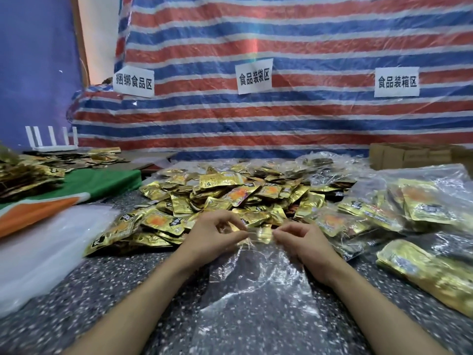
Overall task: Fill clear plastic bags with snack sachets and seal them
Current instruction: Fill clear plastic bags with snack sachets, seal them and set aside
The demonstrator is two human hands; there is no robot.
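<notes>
Nearest of all lies a clear plastic bag [258, 290], flat and crinkled on the speckled grey desk [115, 290], running from between the forearms up to the fingers. The left hand [212, 234] and right hand [299, 242] sit close together at its far edge, each pinching the thin film of the mouth between thumb and forefinger. Whether the two layers have parted yet is hard to tell through the glare.

The desk's flecks show straight through the bag, so it looks empty; filling and sealing both remain for this one. Just beyond the hands spreads a loose heap of snack sachets [230, 196] — small, flat, gold foil pouches with orange print, glossy and slippery-looking. Right of the right hand sit filled bags [409, 208], plump and wrinkled with gold showing through, so several rounds seem done, though the heap says much is left. Left of the left hand rests a soft, milky stack of empty bags [46, 247] — limp film, likely to cling.
</notes>
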